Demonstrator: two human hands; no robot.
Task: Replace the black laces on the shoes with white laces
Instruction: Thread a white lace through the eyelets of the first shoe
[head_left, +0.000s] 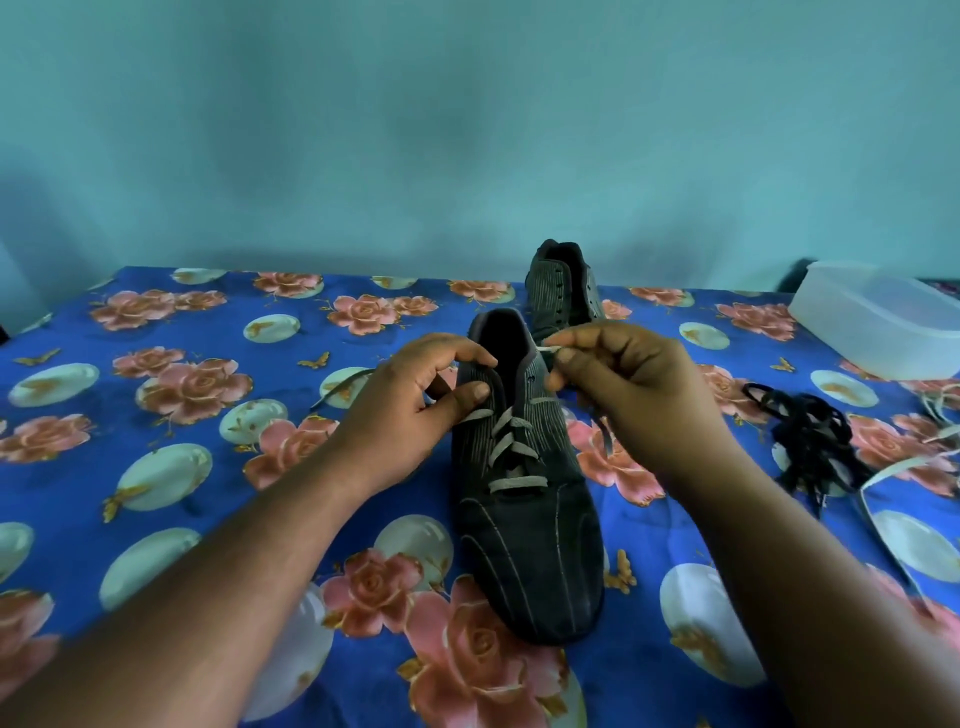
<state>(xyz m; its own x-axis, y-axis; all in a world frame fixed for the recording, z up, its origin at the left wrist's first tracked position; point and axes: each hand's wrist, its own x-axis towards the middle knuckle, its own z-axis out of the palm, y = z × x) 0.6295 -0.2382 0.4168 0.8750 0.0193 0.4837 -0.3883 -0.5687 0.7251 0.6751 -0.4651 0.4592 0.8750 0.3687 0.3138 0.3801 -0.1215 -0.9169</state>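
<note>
Head view, looking down at my 2 bare hands over a bed covered by a blue cloth printed with pink roses (208, 312). At the middle of the cloth lies a dark grey suede shoe with pale stitched lines (530, 545), its toe towards the near edge and its opening towards the far edge. A flat white lace (511, 449) crosses its lower eyelets in several rows. My left hand (410, 415) rests against the shoe's left side, thumb and forefinger curled and holding the left eyelet flap near the top. My right hand (634, 395) is curled at the shoe's right side, thumb and forefinger pinching the tip of the white lace just above the upper right eyelets. A loose end of the lace trails on the cloth left of my left hand. A second matching dark grey shoe (563, 286) stands behind the 1st, near the far edge, unlaced. Towards the right edge lies a tangled pile of black laces (810, 441), with another white lace (893, 467) just beside it. A translucent white plastic container (878, 322) sits at the far right corner.
</note>
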